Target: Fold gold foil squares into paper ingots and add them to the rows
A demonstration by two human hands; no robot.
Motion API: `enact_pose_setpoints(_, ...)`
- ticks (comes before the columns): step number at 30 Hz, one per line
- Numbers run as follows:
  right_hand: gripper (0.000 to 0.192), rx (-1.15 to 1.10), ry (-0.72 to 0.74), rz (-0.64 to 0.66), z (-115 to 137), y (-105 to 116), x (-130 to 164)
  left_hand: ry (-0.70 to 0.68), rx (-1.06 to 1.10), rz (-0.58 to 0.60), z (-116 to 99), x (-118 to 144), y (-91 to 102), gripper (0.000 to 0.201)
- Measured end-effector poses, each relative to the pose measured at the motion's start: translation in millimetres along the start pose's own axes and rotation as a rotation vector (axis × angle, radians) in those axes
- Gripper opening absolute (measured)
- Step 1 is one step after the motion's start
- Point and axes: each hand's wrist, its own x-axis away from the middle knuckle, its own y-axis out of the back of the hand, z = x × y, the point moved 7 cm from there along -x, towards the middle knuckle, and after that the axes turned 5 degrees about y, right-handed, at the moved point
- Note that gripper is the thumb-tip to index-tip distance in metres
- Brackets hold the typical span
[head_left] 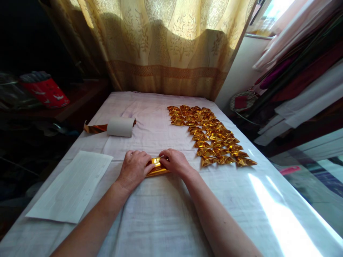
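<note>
Cloth (166,214), pale and a little creased, covers the whole table we are working on, and a patterned gold curtain (166,46) hangs behind its far edge. On the near left lies a white sheet of paper (71,185), flat and untouched, well apart from our hands; beyond it rests a white roll (120,127) with a tongue of gold foil trailing from its left end. To the right, a long spread of folded gold foil pieces (211,137) runs from the far side down toward us, the pieces lying edge to edge and overlapping, the nearest of them near our right hand. Our left hand (134,169) sits knuckles up with the fingers curled down and the thumb pressed against the left end of a small gold foil piece (157,168); our right hand (174,162) is likewise curled over the right end, fingertips pinching the top edge. The piece lies on the cloth at the middle of the table, between both hands and partly hidden beneath them, so we cannot tell its exact shape. We judge that we are mid-fold, pressing a crease into this piece; the next move would call for firm, even pressure along the fold so the slippery foil holds its line without springing back.
</note>
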Motion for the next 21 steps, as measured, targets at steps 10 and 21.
enact_pose_setpoints(10,0.022,0.025,0.035,-0.058,3.9,-4.0,10.9,0.007,-0.070,0.033,-6.5,2.4,1.1,0.016)
enact_pose_setpoints(21,0.015,0.001,0.225,-0.134,3.1,-9.1,29.6,-0.005,-0.114,0.014,-15.9,14.3,4.6,0.024)
